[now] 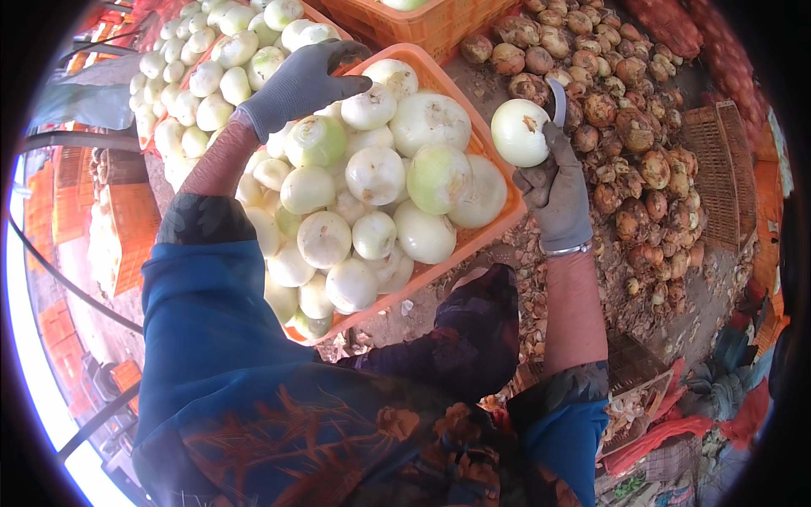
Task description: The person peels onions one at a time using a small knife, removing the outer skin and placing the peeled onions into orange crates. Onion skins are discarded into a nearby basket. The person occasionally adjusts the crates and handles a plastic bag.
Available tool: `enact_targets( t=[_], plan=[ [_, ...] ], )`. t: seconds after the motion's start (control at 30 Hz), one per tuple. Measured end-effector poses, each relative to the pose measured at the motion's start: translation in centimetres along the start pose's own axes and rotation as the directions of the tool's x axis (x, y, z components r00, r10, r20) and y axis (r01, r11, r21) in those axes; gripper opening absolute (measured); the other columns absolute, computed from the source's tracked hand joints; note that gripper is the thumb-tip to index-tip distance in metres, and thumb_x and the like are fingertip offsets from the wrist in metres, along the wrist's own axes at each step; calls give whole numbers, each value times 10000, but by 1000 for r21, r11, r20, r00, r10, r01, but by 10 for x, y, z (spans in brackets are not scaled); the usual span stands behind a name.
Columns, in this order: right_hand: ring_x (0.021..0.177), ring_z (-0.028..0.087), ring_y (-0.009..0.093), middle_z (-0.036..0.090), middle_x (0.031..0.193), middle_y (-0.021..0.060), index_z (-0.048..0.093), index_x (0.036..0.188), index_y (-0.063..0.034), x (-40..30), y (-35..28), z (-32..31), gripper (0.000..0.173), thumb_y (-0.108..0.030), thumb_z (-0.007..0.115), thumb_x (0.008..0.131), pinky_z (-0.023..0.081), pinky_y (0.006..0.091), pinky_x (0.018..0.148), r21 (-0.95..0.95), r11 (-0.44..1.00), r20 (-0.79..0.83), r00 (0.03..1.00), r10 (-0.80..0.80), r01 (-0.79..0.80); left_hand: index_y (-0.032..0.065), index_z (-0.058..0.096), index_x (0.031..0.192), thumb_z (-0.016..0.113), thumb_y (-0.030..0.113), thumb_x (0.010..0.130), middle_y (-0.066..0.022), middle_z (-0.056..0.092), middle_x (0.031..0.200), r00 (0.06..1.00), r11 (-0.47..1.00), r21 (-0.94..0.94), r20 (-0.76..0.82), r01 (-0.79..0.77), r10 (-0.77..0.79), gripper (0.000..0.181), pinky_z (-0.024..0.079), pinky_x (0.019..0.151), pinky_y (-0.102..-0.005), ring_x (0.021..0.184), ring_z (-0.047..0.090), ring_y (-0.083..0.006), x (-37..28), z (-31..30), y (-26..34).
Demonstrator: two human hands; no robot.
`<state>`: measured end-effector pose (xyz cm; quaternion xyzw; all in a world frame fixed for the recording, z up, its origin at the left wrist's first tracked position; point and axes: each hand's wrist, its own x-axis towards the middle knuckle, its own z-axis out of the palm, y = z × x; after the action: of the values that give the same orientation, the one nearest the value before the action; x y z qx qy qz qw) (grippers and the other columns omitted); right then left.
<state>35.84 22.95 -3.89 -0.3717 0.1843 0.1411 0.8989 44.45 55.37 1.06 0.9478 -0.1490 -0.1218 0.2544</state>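
Observation:
In a grey knit glove, my left hand (304, 81) is over the far left corner of an orange plastic crate (466, 250) heaped with peeled white onions (375, 175). Its thumb and fingers are spread, with nothing visible between them; the thumb tip is beside an onion, contact unclear. My gloved right hand (557, 190), right of the crate, grips a peeled onion (516, 134) and a small knife with a curved blade (558, 101). The blade points up past the onion, and the knife's handle is hidden in the glove.
Unpeeled onions (633, 130) lie in a large pile on the ground at right, with scattered skins (532, 279). Another orange crate (412, 24) stands beyond. More peeled onions (206, 79) fill crates at upper left. A brown plastic crate (713, 174) is beside the pile.

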Motion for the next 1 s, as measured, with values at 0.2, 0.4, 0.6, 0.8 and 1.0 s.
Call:
enact_targets(
  t=[0.2, 0.4, 0.6, 0.8, 1.0],
  plan=[
    [453, 411, 34, 587, 701, -39, 590, 1047, -91, -56, -3, -9, 219, -285, 567, 949, 358, 207, 443, -44, 999, -29, 999, -14, 13, 51, 583, 1244, 697, 255, 823, -121, 637, 1171, 980, 991, -107, -192, -74, 52, 482, 459, 937, -316, 1076, 606, -209, -56, -13, 5],
    [475, 396, 29, 600, 749, -46, 578, 1101, -82, -120, -9, -31, 258, -296, 553, 959, 373, 189, 452, -29, 987, -122, 980, -157, 155, 53, 584, 1229, 682, 114, 805, -74, 621, 1133, 970, 951, -287, -238, -118, 49, 440, 442, 898, -300, 1038, 576, -152, -134, 2, 74],
    [490, 508, 46, 629, 750, -15, 574, 1059, -81, -173, -13, -25, 211, -252, 592, 938, 540, 247, 542, 65, 977, -106, 975, -196, 204, 12, 552, 1248, 686, 36, 810, -42, 604, 1142, 969, 518, -837, 240, 176, 59, 459, 471, 851, -267, 1023, 548, -109, -220, 102, 134],
    [468, 492, 27, 608, 732, -1, 550, 1074, -54, -220, -4, 25, 239, -243, 582, 932, 420, 166, 417, -204, 956, -254, 931, -260, 211, -5, 396, 1371, 747, 163, 772, -187, 549, 1224, 978, 310, -949, 109, 49, 180, 714, 476, 906, -334, 1070, 567, -221, -231, 138, 176],
    [426, 423, 14, 533, 623, -28, 587, 1001, -30, -244, 12, 34, 275, -271, 645, 882, 274, 156, 351, -441, 890, -196, 956, -217, 112, 37, 339, 1415, 798, 137, 648, -206, 408, 1341, 896, 664, -602, -327, -443, 301, 899, 424, 996, -412, 1203, 486, -338, -214, 118, 200]
  ],
)
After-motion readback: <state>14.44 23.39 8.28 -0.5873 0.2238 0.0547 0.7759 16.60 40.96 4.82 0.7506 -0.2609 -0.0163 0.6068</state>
